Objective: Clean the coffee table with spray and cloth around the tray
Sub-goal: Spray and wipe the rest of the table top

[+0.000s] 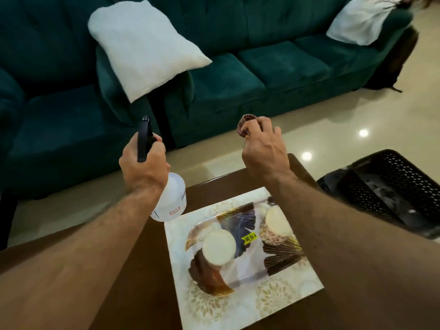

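My left hand [142,163] grips the black trigger head of a clear white spray bottle [172,202], held up above the far left part of the dark wooden coffee table [133,270]. My right hand [264,148] is raised above the table's far edge and holds a small bunched, patterned cloth [245,126] in its fingers. Below both arms a patterned tray [240,277] lies on a pale floral mat [281,296]. On the tray stand two cups: a white-topped one [220,246] and a floral one [276,228].
A dark green sofa [238,75] with two white cushions [147,46] stands behind the table across a strip of glossy cream floor [333,129]. A black perforated bin [390,189] sits on the floor to the table's right.
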